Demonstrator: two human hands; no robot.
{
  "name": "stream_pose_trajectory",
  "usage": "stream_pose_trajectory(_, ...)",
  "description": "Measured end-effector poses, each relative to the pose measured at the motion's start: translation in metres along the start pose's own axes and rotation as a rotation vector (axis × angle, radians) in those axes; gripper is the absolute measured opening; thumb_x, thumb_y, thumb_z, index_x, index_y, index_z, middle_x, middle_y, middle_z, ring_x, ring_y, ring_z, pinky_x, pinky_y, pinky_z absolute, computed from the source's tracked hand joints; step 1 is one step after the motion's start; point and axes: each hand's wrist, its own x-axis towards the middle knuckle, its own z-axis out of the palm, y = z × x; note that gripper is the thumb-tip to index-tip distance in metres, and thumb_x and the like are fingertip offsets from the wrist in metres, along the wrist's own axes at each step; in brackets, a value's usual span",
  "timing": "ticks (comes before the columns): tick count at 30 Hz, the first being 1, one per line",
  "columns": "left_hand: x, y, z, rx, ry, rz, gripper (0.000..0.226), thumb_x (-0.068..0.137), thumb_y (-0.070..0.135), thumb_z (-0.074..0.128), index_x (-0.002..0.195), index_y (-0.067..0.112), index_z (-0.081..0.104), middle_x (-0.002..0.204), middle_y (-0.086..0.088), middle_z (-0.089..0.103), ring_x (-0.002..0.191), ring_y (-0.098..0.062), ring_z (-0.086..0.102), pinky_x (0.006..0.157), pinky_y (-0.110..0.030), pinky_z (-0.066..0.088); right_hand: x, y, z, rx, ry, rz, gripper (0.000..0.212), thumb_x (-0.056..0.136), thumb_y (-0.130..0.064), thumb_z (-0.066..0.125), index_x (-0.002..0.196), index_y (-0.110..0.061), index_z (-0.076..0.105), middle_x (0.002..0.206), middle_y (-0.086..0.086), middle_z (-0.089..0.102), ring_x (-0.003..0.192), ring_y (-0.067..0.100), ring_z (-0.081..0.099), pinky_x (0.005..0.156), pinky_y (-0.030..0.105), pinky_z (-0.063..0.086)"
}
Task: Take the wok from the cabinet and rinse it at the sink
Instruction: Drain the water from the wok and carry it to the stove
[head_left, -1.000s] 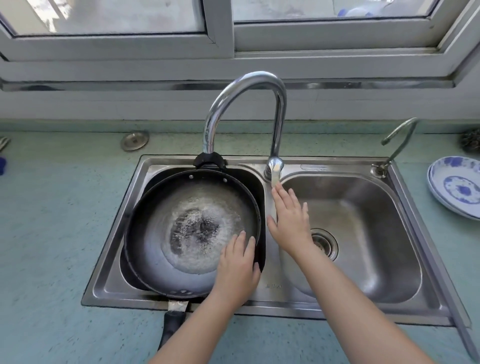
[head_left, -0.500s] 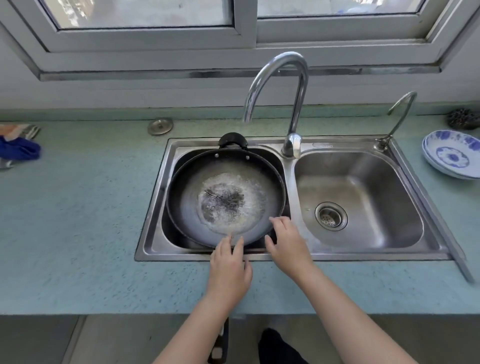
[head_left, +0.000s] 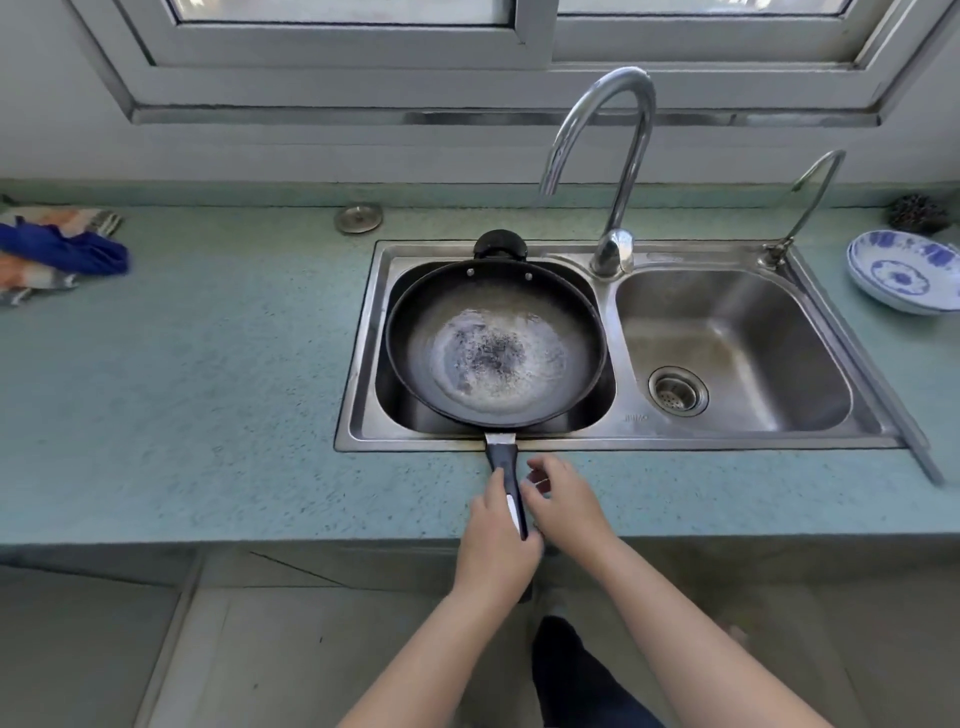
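At left basin of the sink (head_left: 613, 441), wok (head_left: 496, 345) sits with water pooled inside, handle (head_left: 505, 467) out over the surface (head_left: 208, 415). Left hand (head_left: 496, 540) fingers wrap the handle; right hand (head_left: 563, 501) half-open just beside it, holding nothing. Likely heavy, rigid, wet-slick: grip handle plus far loop.

Home kitchen: double sink (head_left: 748, 439), faucet (head_left: 618, 156), countertop (head_left: 208, 389).

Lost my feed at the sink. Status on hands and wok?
Left hand closing on the wok handle, right hand open beside it. Wok sits in left basin, water pooled inside. Tap not running. Nothing in the way.
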Motion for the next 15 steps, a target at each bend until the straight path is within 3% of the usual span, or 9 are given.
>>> stream_pose_trajectory(4,-0.004,0.002,0.000,-0.081,-0.020,-0.028,0.073,0.086,0.016,0.056,0.146,0.017,0.017,0.138,-0.009,0.041,0.125,-0.025,0.043,0.098,-0.031,0.036,0.000,-0.005,0.005,0.092,-0.004,0.081,0.034,0.092,-0.020,0.048,0.124,-0.007,0.052,0.118,0.010,0.060,0.104,0.022,0.056,0.088,0.029,0.041)
stream_pose_trajectory(7,-0.003,0.003,-0.002,-0.209,-0.012,-0.138,0.053,0.083,0.016,0.058,0.130,0.013,0.034,0.117,-0.010,0.056,0.103,-0.027,0.056,0.078,-0.032,0.045,0.004,-0.010,0.005,0.159,-0.035,0.121,0.030,0.091,-0.021,0.050,0.117,-0.008,0.056,0.110,0.007,0.063,0.100,0.020,0.056,0.082,0.027,0.040)
stream_pose_trajectory(11,-0.003,0.007,-0.001,-0.269,-0.003,-0.284,0.033,0.082,0.017,0.058,0.107,0.013,0.036,0.097,-0.007,0.056,0.084,-0.026,0.056,0.064,-0.029,0.042,0.013,-0.016,0.006,0.270,-0.108,0.168,0.011,0.089,-0.019,0.054,0.094,-0.009,0.057,0.081,-0.001,0.058,0.075,0.014,0.055,0.072,0.029,0.045)
stream_pose_trajectory(13,-0.001,0.009,-0.001,-0.290,0.005,-0.307,0.033,0.081,0.018,0.057,0.108,0.011,0.038,0.098,-0.008,0.058,0.086,-0.028,0.061,0.064,-0.032,0.047,0.016,-0.021,0.006,0.309,-0.148,0.204,0.017,0.088,-0.016,0.054,0.073,-0.012,0.053,0.065,0.000,0.054,0.060,0.012,0.052,0.060,0.026,0.043)
stream_pose_trajectory(15,0.002,0.010,-0.001,-0.281,0.004,-0.327,0.042,0.081,0.019,0.057,0.118,0.011,0.040,0.103,-0.008,0.060,0.090,-0.027,0.063,0.065,-0.031,0.046,0.018,-0.026,0.006,0.484,-0.224,0.283,0.019,0.089,-0.011,0.053,0.070,-0.010,0.051,0.067,0.006,0.060,0.059,0.013,0.057,0.055,0.022,0.046)
